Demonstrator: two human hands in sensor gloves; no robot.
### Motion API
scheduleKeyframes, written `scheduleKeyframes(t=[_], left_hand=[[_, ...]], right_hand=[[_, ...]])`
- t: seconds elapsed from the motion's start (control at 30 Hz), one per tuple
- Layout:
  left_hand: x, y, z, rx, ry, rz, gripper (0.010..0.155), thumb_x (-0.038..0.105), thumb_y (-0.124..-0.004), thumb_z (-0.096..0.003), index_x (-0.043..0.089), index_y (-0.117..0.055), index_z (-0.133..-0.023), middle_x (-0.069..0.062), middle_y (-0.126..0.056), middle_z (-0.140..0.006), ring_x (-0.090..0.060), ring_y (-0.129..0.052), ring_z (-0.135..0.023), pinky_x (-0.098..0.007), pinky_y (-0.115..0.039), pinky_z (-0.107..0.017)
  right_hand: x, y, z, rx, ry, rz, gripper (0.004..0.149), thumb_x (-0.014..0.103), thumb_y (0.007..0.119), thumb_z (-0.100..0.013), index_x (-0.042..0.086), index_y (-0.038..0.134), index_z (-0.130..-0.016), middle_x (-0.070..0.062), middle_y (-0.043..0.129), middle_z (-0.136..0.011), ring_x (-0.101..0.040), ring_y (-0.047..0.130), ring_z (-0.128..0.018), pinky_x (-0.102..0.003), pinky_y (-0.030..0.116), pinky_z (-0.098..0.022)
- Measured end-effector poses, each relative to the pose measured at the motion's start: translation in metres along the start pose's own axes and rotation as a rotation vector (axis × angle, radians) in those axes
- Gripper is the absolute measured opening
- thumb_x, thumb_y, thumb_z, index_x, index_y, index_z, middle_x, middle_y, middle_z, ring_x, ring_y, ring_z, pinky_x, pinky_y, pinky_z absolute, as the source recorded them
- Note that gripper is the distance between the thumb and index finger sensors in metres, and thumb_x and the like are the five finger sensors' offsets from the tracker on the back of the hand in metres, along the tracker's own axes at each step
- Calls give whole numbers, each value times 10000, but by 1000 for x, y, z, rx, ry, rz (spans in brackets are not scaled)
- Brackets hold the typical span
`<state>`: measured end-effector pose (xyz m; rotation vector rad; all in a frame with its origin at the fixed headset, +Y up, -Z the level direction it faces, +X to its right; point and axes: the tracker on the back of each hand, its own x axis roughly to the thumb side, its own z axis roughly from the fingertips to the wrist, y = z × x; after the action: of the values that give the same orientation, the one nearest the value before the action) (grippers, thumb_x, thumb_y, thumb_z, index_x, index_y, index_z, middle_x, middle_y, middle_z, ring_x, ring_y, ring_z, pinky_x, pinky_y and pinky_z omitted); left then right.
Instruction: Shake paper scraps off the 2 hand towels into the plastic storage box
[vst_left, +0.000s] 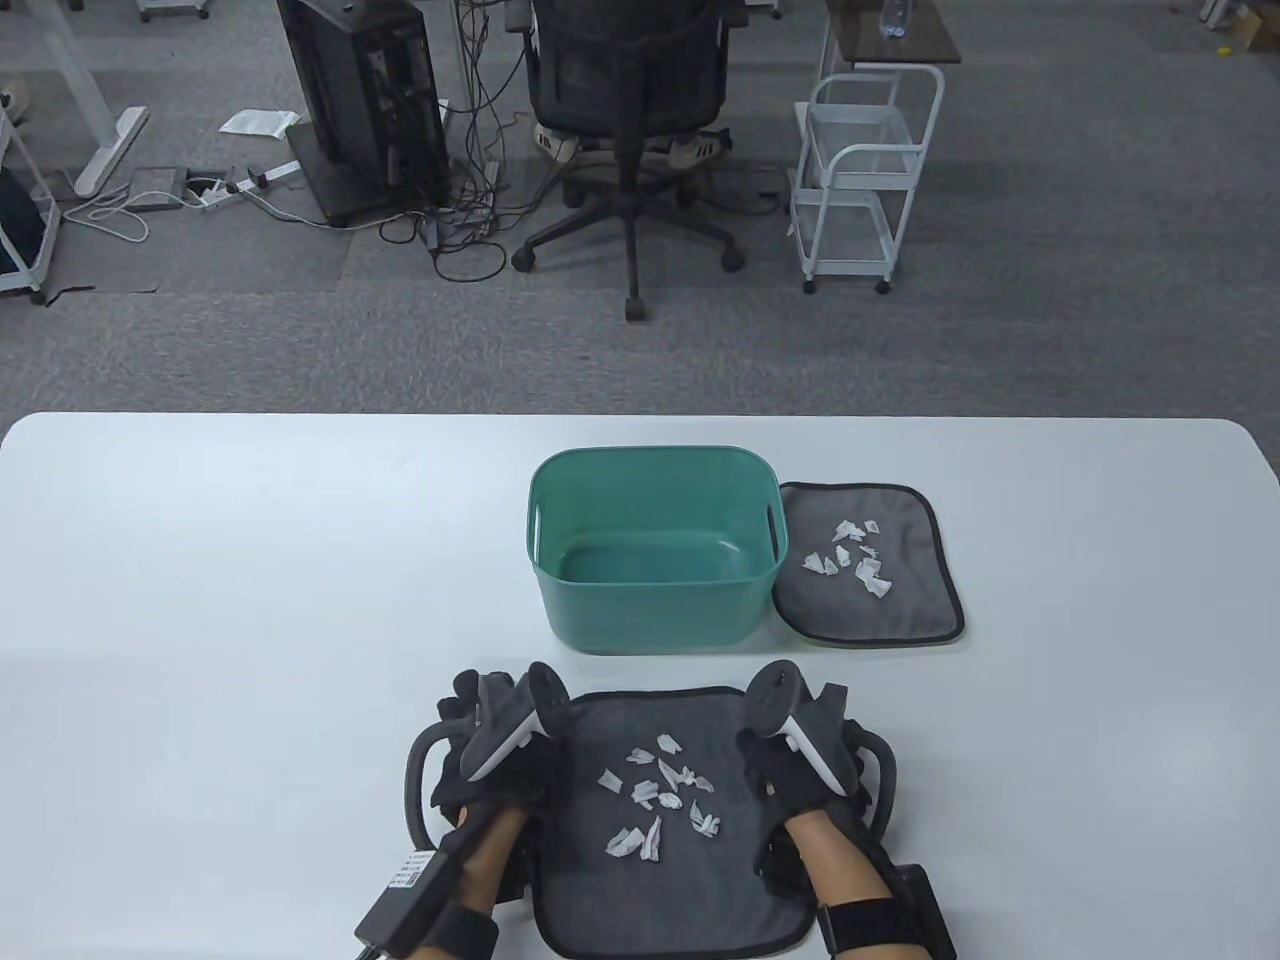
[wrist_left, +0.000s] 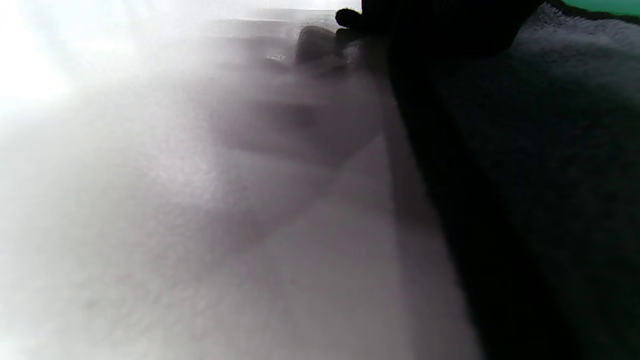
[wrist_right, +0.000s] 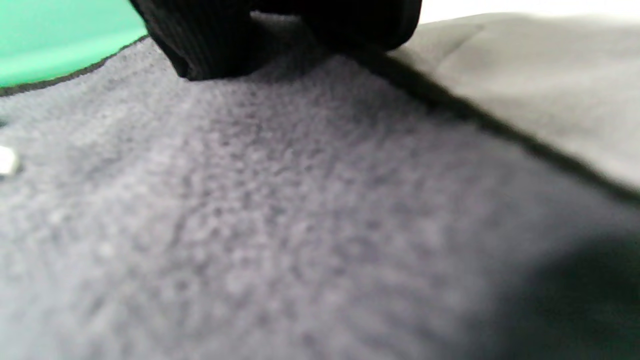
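Observation:
A teal plastic box (vst_left: 650, 610) stands open and empty mid-table. One grey hand towel (vst_left: 905, 600) lies flat against its right side, with several paper scraps (vst_left: 850, 555) on it. A second grey towel (vst_left: 660, 900) lies flat at the front edge, carrying several scraps (vst_left: 660, 800). My left hand (vst_left: 480, 720) sits at this towel's left edge and my right hand (vst_left: 800, 730) at its right edge. In the right wrist view, gloved fingers (wrist_right: 210, 40) rest on the towel (wrist_right: 300, 200) near its hem. The trackers hide whether either hand pinches the cloth.
The white table (vst_left: 250, 560) has bare room to the left of the box. Beyond its far edge are an office chair (vst_left: 625, 90), a white cart (vst_left: 865, 170) and a computer tower (vst_left: 360, 100) on grey carpet.

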<state>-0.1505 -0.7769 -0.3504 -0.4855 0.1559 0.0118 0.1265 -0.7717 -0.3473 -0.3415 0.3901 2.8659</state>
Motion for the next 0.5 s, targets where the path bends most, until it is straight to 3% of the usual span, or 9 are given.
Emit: scheduleKeyframes(t=[0.17,0.37,0.5], left_hand=[[0,-1,-2,-6,-27,17,429,537,-591,-600,399,-487,-992,30,-338,-1186,-313,-180,-1157,-454,-251,-884],[1,3,1,-12,-68,62,397,497,-568,-596,356,-558,-968,26,-406,-1174,-308,-259,-1169,-471,-270,-881],[6,16,11,19,-118,118,398,474,-581,-590,330,-598,-960,21,-611,-1098,-319,-440,-1158,-503,-330,-873]], right_hand=[[-3,-2,1,14,-19,-68,405,366,824,-570,179,749,-921,-72,775,-875,-352,725,-740,-657,438,-742],[-8,-11,3,7,-37,-161,387,354,813,-556,158,807,-890,-95,838,-869,-399,776,-759,-671,486,-707],[-10,-16,8,-28,-54,-158,390,343,827,-540,133,822,-868,-122,916,-792,-376,899,-652,-642,604,-663]])
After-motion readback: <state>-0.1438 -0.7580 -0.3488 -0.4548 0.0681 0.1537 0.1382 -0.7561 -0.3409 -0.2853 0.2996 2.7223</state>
